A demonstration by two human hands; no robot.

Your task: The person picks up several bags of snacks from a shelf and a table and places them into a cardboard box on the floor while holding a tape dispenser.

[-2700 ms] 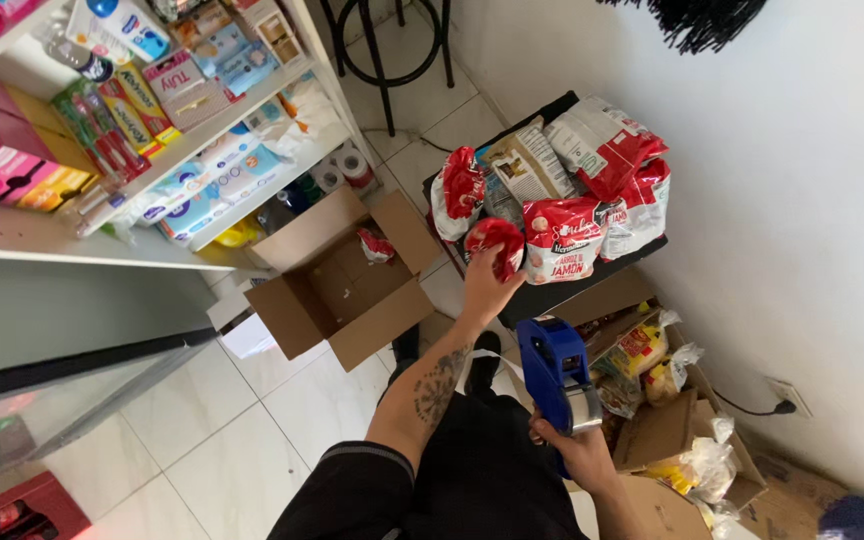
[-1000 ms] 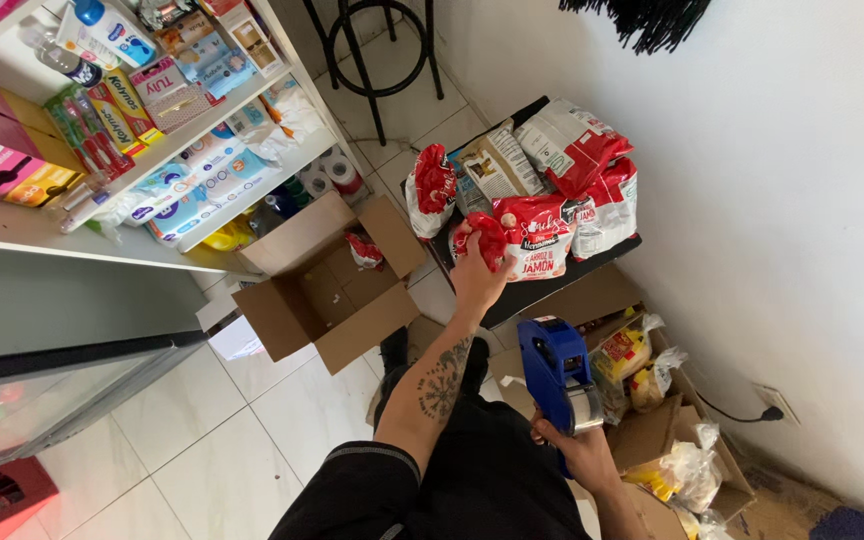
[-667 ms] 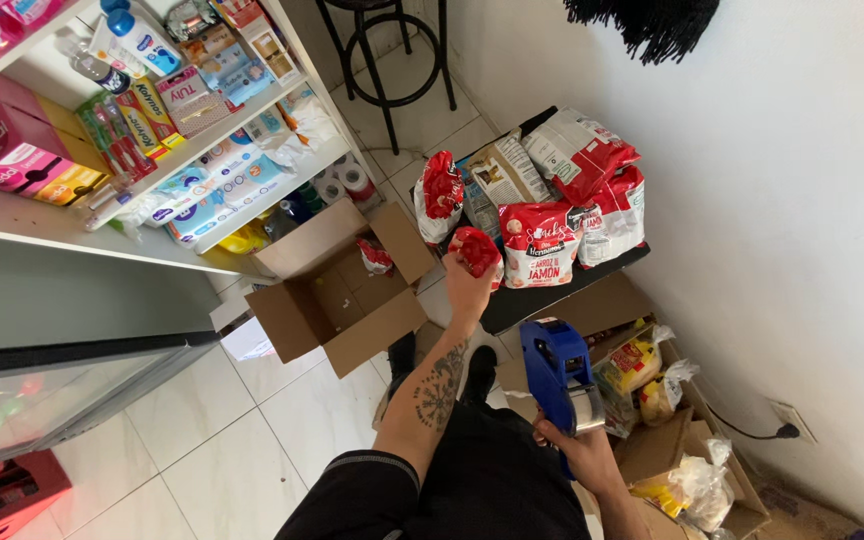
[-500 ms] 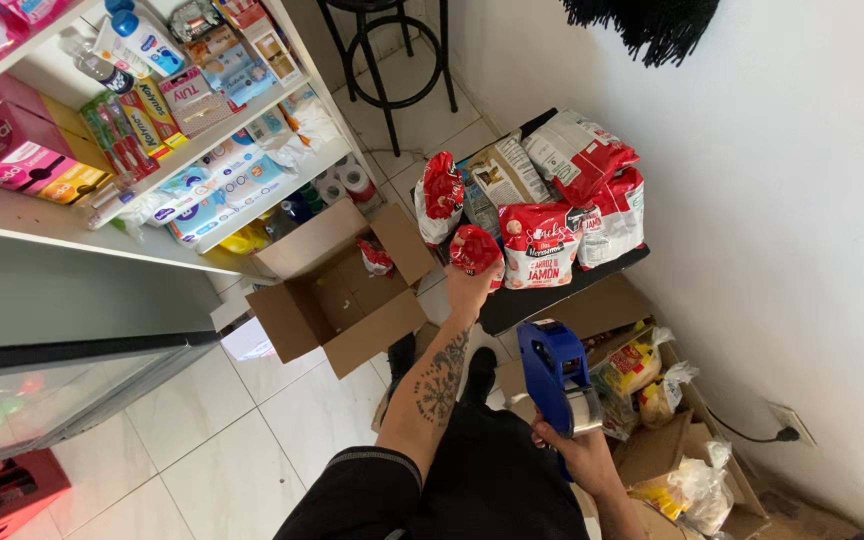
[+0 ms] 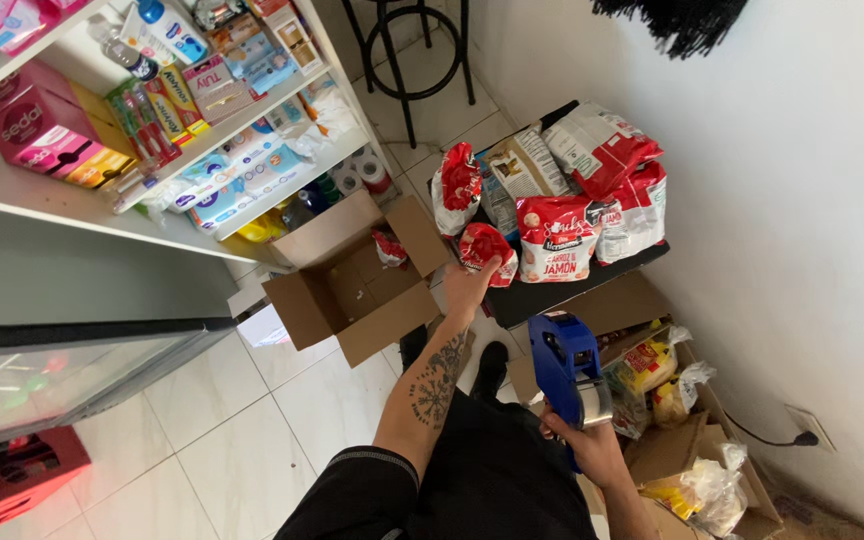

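Red-and-white snack bag sits at the near edge of the dark surface, gripped by the left hand, whose fingers hide its lower part. Nearer the body than that surface, the right hand is closed around a blue price-label gun, covering its handle.

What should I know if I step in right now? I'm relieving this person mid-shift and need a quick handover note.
Left hand: gripping a small red-and-white packet at the front edge of the black table.
Right hand: holding the blue label gun near the lap, away from the packets.
On the table: several red-and-white bags, upright or leaning.
Open cardboard box on the floor, one red packet inside.
Whether any bag is labelled cannot be seen.
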